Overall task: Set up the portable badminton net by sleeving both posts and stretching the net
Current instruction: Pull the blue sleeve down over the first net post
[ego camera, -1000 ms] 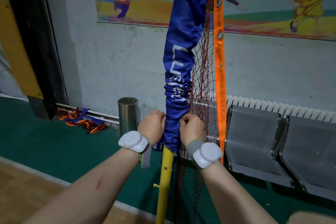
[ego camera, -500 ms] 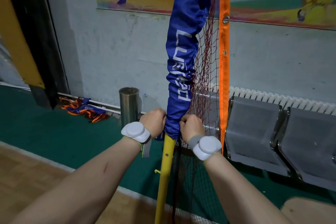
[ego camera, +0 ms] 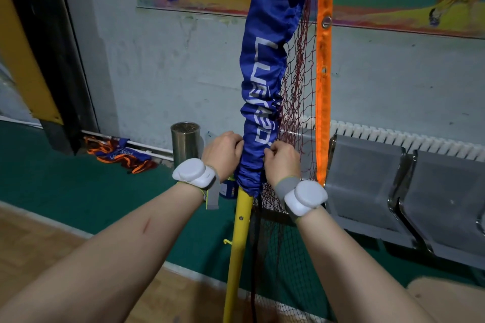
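A yellow post (ego camera: 238, 238) stands upright in front of me. A blue fabric sleeve (ego camera: 265, 65) with white letters covers its upper part and is bunched at its lower end. My left hand (ego camera: 223, 155) grips the sleeve's left side near the bottom hem. My right hand (ego camera: 282, 162) pinches its right side at the same height. Dark red netting (ego camera: 299, 92) hangs from the sleeve, bordered by an orange tape (ego camera: 323, 86) with metal eyelets. Below my hands the post is bare.
Grey metal bench seats (ego camera: 372, 186) stand against the wall at right, with a white radiator behind. A steel cylinder bin (ego camera: 185, 143) stands left of the post. A bundle of blue and orange fabric (ego camera: 120, 156) lies on the green floor by the wall.
Both hands have stayed gripping the sleeve's lower end. The sleeve's letters look a little less bunched. The view has tilted slightly downward.
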Demonstrator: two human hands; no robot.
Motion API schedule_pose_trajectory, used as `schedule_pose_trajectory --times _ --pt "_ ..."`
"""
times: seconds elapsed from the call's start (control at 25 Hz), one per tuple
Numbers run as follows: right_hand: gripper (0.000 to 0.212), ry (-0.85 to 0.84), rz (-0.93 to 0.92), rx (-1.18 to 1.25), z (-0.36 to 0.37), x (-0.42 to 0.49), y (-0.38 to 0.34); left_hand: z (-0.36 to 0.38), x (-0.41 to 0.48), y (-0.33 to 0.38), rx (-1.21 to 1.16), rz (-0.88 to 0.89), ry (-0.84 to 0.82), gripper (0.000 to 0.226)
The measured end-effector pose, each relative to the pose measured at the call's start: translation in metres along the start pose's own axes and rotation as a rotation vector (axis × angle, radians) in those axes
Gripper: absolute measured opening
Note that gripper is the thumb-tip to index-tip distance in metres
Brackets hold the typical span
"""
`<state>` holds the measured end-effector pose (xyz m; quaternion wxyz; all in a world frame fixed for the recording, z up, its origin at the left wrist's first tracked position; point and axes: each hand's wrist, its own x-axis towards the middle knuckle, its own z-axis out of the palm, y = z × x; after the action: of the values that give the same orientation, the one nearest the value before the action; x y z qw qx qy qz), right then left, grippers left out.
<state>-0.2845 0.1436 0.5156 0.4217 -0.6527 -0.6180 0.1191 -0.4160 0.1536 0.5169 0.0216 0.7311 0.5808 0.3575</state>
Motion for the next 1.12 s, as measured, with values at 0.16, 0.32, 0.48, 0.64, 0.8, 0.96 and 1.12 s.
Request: schedule_pose_trajectory --times 0.16,0.32,0.48,0.64,0.8,0.96,1.12 --pt "0.018 -0.075 0.037 -0.063 0.009 -0.007 0.008 0.005 -0.008 -0.005 0.126 0.006 -0.11 0.028" --pt "0.018 -0.11 0.044 -0.137 0.014 -0.011 0.014 0.012 -0.015 -0.01 0.167 0.016 -0.17 0.029" --pt "0.019 -0.164 0.01 -0.17 0.013 -0.013 0.019 0.013 -0.012 -0.012 0.257 0.057 -0.238 0.029" --pt "0.023 -0.139 0.001 -0.105 0.003 -0.015 0.022 0.006 -0.009 -0.011 0.254 0.033 -0.148 0.031" --pt "0.032 0.057 -0.007 0.023 -0.008 -0.005 0.01 -0.005 0.001 -0.002 0.126 0.074 0.04 0.034" --pt "0.024 0.074 -0.073 0.06 -0.008 0.001 0.006 -0.007 0.003 0.003 0.13 0.116 0.021 0.03" --pt "0.019 0.073 -0.069 0.058 -0.005 0.006 0.004 -0.008 0.003 0.003 0.139 0.111 0.019 0.031"
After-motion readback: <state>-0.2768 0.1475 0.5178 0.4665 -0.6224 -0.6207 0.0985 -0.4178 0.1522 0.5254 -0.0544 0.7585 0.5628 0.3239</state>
